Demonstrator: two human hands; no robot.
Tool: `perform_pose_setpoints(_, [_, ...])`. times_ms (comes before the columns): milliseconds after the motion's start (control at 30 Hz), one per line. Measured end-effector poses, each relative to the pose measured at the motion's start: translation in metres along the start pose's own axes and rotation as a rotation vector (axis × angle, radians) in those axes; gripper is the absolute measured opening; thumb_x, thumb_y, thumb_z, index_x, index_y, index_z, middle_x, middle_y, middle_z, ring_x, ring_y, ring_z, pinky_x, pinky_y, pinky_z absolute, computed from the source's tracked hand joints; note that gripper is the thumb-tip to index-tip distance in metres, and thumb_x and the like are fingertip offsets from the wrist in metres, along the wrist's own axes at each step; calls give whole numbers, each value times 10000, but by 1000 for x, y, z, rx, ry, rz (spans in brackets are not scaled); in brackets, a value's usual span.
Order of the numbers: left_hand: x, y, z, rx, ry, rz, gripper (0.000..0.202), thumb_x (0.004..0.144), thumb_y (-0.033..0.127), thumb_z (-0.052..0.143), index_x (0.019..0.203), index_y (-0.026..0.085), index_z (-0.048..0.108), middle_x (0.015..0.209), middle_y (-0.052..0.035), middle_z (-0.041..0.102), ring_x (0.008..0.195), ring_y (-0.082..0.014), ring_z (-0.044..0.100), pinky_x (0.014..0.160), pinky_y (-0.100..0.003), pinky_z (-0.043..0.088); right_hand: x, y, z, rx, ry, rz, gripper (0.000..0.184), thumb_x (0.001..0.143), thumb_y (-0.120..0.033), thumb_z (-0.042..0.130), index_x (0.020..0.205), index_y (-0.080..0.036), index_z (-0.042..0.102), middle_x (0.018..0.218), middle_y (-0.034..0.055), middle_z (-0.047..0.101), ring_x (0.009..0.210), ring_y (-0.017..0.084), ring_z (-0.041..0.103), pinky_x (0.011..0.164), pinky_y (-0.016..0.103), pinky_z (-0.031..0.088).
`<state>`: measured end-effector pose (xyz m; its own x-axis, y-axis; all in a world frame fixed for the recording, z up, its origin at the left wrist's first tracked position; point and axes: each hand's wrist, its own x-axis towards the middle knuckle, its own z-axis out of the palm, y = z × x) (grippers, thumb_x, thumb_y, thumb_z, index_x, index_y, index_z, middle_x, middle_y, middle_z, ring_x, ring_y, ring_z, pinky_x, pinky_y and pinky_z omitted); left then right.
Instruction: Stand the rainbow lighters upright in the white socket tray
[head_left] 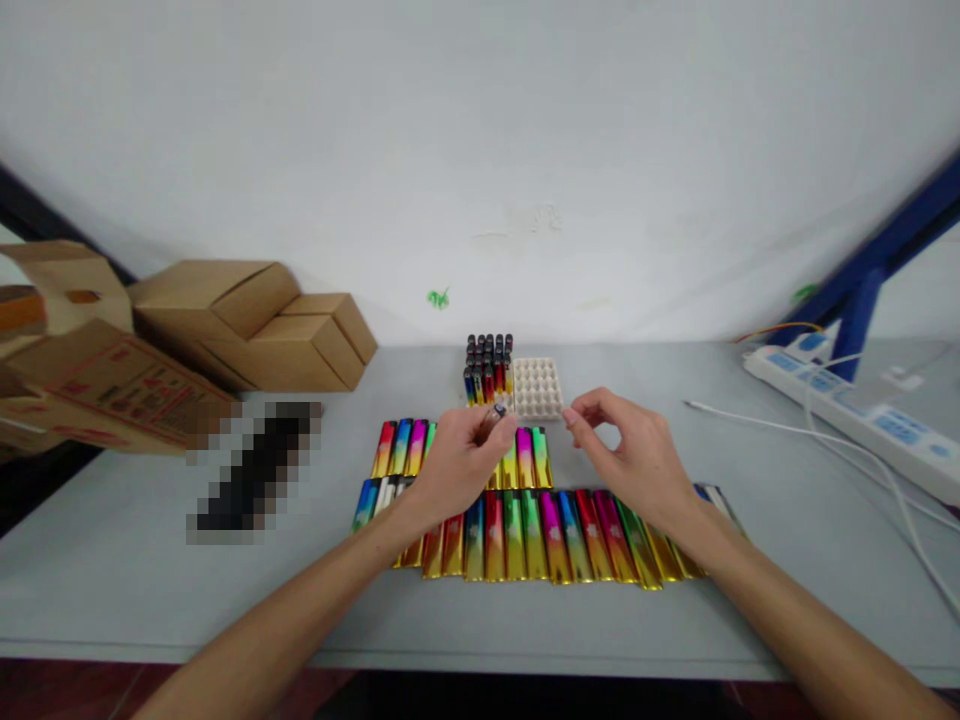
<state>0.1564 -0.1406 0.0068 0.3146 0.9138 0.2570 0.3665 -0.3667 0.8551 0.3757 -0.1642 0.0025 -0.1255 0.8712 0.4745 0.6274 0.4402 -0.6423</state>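
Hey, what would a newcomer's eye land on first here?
Probably the long rows of shiny multicoloured lighters lying across the grey table. Behind them, dark-topped lighters stand upright in a tight cluster, left of a square cream pocketed tray. Brown cardboard boxes sit at the table's left.

No words or numbers could be made out. Red print on the open brown cardboard box (139,385) was too blurred to read, and the pale emblems on the slim, shiny rainbow-and-gold pieces (514,540) (small, all of them) showed no legible lettering or brand.
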Motion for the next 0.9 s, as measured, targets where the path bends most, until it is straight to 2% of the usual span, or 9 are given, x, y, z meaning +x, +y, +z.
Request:
perform_pose_setpoints(167, [0,-1,-2,3,-20,25,492,959,531,581,647,212,373,583,64,287,522,-92,259,479,-260,193,2,0,0,-5,-12,-14,160,1016,-301,553,895,-216,614,795,22,712,745,177,675,748,312,523])
perform_pose_setpoints(300, [6,-2,-9,-257,-66,-22,344,1016,538,504,892,218,515,626,65,411,500,-96,342,453,-237,291,3,1,0,0,-17,-12,163,1018,-298,541,892,-220,610,799,23,706,742,179,669,749,317,527])
perform_pose_setpoints(400, [18,-4,-19,-371,-13,-20,320,1032,523,483,1026,212,562,716,31,539,524,-100,449,481,-243,399,4,3,0,-6,-5,-23,153,1017,-287,542,898,-219,612,814,20,703,758,177,672,758,316,521])
perform_pose_setpoints(500, [29,-7,-29,-227,118,71,333,998,501,569,993,181,661,892,-50,675,731,-139,617,662,-282,538,4,5,0,-14,3,-37,153,1019,-286,537,901,-221,610,816,20,701,763,179,676,756,315,519])
perform_pose_setpoints(600, [37,-9,-36,-89,244,136,289,924,470,689,979,191,739,1076,-84,703,970,-186,650,772,-298,567,3,6,0,-7,-6,-39,154,1018,-277,535,894,-221,608,811,20,700,764,181,676,739,310,514])
perform_pose_setpoints(733, [46,-13,-36,-32,226,139,314,862,447,763,1034,184,753,1008,-73,725,876,-176,662,716,-291,551,3,5,0,3,-25,-33,149,1017,-260,540,892,-212,605,807,17,690,755,174,665,731,303,496])
perform_pose_setpoints(833, [54,-16,-36,189,167,169,332,839,454,784,1019,177,760,890,-59,755,776,-171,656,665,-288,505,3,4,0,9,-39,-31,149,1016,-261,540,891,-211,603,806,18,688,748,175,657,726,309,486])
perform_pose_setpoints(900, [59,-18,-38,368,128,208,328,832,461,789,1017,191,768,876,-54,771,739,-171,647,652,-291,483,4,4,0,11,-43,-26,149,1013,-258,537,885,-214,600,806,20,688,746,177,652,728,315,483])
